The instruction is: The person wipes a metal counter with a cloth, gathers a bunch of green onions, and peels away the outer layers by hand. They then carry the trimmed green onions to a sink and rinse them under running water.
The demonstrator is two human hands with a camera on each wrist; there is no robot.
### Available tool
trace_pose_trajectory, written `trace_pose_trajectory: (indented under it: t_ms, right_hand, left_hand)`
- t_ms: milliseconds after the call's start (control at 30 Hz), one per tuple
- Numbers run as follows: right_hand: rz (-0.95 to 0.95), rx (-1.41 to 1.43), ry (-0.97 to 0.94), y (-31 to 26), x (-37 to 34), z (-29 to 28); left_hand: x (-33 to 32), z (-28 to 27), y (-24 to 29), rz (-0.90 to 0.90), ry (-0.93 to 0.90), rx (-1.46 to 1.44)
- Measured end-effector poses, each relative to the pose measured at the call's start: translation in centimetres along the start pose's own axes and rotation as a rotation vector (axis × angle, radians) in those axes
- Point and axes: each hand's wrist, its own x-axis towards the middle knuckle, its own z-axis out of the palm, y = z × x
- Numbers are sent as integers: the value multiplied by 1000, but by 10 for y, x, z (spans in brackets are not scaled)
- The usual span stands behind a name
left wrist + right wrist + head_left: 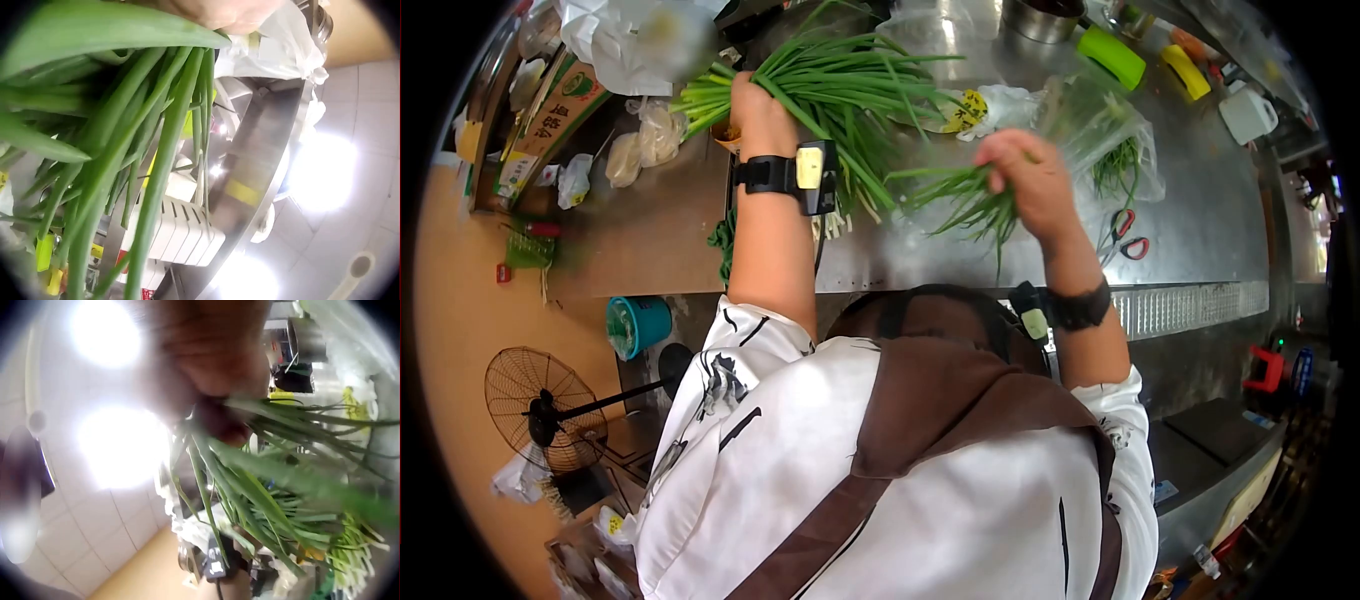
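In the head view my left hand (762,112) grips a large bunch of scallions (850,75) near its pale stalk end, over the metal counter. The long green leaves fan out to the right and fill much of the left wrist view. My right hand (1037,185) pinches a smaller clump of green scallion leaves (965,200), raised over the counter to the right of the bunch. These leaves hang from the fingers in the right wrist view, where the hand is dark and blurred. White scallion ends (832,226) show near the counter's front edge, below the bunch.
Red-handled scissors (1134,248) lie right of my right hand. Behind it is a clear plastic bag (1148,150) with greens inside. A metal pot (1040,20), a green object (1112,57) and a white jug (1248,115) stand farther back. Wrapped bags (658,135) sit at left.
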Motion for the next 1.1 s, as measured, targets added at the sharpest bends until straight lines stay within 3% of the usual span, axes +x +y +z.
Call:
trace_pose_trajectory:
  t_ms: [33, 67, 133, 200, 300, 400, 533, 667, 867, 933, 1000, 1067, 1100]
  right_hand:
    - [-20, 116, 92, 2, -3, -13]
    - [-40, 232, 185, 4, -5, -21]
    - [-57, 232, 224, 6, 1, -22]
    - [-76, 230, 260, 6, 9, -21]
    - [172, 203, 120, -6, 17, -17]
    - [67, 80, -31, -2, 34, -5]
    - [222, 26, -113, -20, 52, 10]
    - [108, -162, -180, -19, 58, 13]
    - [-54, -132, 42, -19, 44, 3]
    - [-180, 43, 234, -14, 39, -14]
    - [-110, 181, 229, -10, 32, -27]
    - [31, 213, 143, 1, 24, -30]
    - [-108, -66, 95, 9, 20, -29]
  left_hand:
    - [-4, -6, 2, -63, -131, 51]
    - [-5, -5, 2, -63, -133, 52]
    - [-6, -4, 3, -69, -70, 91]
    - [-12, 1, -1, -43, -119, 89]
    - [-23, 16, -9, 65, -16, 62]
    - [-32, 27, -14, 84, 120, 58]
    - [-29, 24, -18, 38, -38, 17]
    - [-37, 29, -17, 66, 17, 55]
    - [-30, 12, -9, 13, -143, 128]
    - [-30, 4, 0, -64, -301, 101]
    - [-29, 2, 1, -18, -229, 121]
    - [1, -14, 5, 99, -379, 189]
    - [2, -15, 9, 325, -536, 552]
